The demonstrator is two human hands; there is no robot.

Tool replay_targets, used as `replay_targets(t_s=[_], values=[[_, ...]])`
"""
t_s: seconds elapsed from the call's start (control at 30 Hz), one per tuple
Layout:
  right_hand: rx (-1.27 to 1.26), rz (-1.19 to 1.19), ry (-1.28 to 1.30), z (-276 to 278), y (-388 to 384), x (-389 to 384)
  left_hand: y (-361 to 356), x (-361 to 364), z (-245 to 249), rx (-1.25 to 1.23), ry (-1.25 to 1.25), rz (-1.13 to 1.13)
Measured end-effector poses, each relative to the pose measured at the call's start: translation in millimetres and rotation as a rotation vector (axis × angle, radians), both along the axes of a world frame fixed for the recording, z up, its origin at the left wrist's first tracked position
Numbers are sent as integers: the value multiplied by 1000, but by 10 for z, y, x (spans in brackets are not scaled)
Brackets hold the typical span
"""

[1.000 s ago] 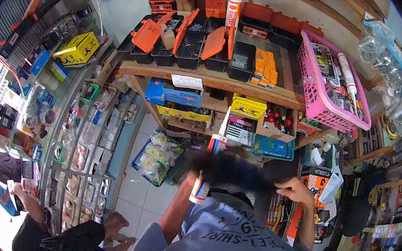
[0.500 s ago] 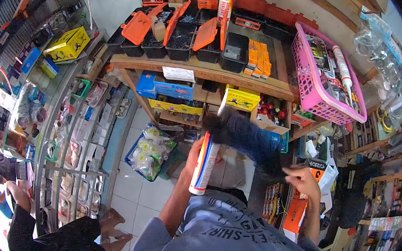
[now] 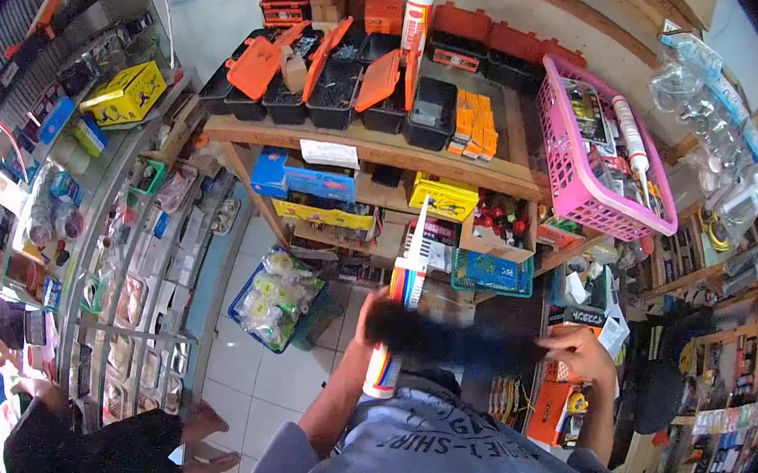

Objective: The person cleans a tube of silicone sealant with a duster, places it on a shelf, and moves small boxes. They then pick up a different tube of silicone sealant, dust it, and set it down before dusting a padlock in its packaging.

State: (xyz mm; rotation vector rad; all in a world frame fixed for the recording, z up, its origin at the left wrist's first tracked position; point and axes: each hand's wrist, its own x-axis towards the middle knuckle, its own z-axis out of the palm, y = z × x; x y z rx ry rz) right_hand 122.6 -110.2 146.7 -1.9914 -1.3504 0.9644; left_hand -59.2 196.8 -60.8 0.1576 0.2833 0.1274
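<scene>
My left hand point(image 3: 367, 329) is wrapped around a white sealant cartridge point(image 3: 410, 276) with red, yellow and blue stripes, its long nozzle tilted up. My right hand point(image 3: 585, 355) grips one end of a dark, fuzzy-looking duster point(image 3: 470, 340), which is blurred by motion. The duster stretches leftward across the front of the cartridge and overlaps its middle and part of my left hand in this view. Both things are held up in front of my grey shirt, above the tiled floor.
Ahead is a wooden shelf point(image 3: 360, 153) bearing black bins with orange lids, another sealant cartridge point(image 3: 415, 22) and a pink basket point(image 3: 566, 154). A blue basket point(image 3: 275, 293) of wrapped goods stands on the floor. Glass display shelves run along the left, where another person point(image 3: 95, 456) is.
The duster's far end has swept down and left, from near the cartridge's nozzle to its middle. The cartridge has moved slightly down and stands more upright.
</scene>
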Motion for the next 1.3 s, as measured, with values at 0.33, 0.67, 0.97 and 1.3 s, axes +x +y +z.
replay_targets(t_s=[0.33,0.67,0.97,1.3], values=[[63,-169,-112,160,137,141,-170,16,620,-190,181,166],[-6,-148,-42,182,70,318,-195,-143,639,-85,-117,-54],[4,-50,89,-43,203,316,54,-121,644,81,7,101],[-87,192,205,36,316,412,130,-61,876,157,24,142]])
